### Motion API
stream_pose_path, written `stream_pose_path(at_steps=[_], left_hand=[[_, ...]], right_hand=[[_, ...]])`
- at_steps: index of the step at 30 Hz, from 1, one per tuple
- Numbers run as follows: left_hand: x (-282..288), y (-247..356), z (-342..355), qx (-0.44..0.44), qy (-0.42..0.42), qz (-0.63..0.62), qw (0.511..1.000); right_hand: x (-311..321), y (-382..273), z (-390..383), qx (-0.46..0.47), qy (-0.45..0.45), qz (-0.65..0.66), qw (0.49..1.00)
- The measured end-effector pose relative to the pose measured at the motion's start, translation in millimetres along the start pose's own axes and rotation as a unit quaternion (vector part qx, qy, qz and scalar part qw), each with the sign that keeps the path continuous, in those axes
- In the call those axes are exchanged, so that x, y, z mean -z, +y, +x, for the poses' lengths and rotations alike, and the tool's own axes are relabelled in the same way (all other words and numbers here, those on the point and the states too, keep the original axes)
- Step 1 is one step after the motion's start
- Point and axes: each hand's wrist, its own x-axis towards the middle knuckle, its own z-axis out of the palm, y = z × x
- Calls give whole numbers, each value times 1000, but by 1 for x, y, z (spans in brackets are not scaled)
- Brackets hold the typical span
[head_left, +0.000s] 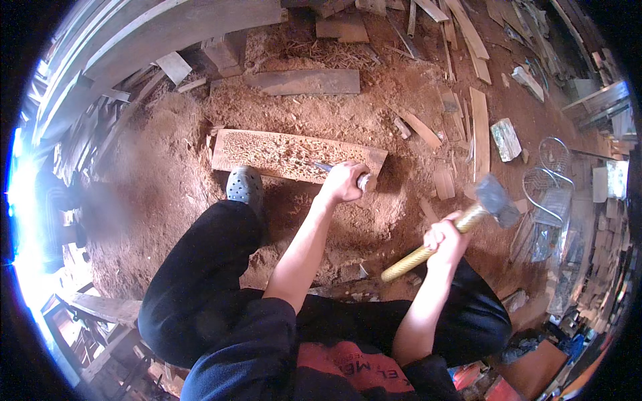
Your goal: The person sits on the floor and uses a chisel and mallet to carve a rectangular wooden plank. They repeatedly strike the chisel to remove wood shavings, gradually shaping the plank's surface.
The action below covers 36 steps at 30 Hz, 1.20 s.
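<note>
A long wooden board (234, 148) lies on the ground in front of me, its upper face covered with rough gouged marks. My left hand (344, 183) is closed round a chisel (322, 166), whose dark blade slants onto the board and whose pale handle end sticks out of my fist. My right hand (447, 240) grips the yellow handle of a hammer (408, 262), held to the right of the board with its grey head raised and slightly blurred. A grey clog (245, 187) on my left foot rests against the board's near edge.
Another plank (307, 81) lies beyond the board. Wood strips (480, 127) and a whitish block (505, 140) are scattered at right, near a wire rack (548, 194). Large timbers (180, 33) rise at the far left. Reddish sawdust and chips (160, 127) cover the ground.
</note>
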Motion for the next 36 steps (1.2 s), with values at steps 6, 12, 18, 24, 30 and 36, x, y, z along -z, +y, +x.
stream_pose_path(at_steps=[6,12,18,24,30,36], left_hand=[[8,-5,2,47,39,-108,992],[77,-63,-12,139,399,-466,778],[93,-60,-21,116,415,-417,800],[25,14,17,-62,90,-163,981],[-1,61,13,-72,42,-85,993],[10,17,9,-48,153,-33,987]], right_hand=[[10,41,17,-76,35,-43,996],[17,159,43,-151,-70,-387,907],[20,231,57,-197,-105,-465,857],[14,200,46,-248,-128,-296,913],[12,200,44,-225,-121,-344,903],[13,202,46,-240,-125,-315,910]])
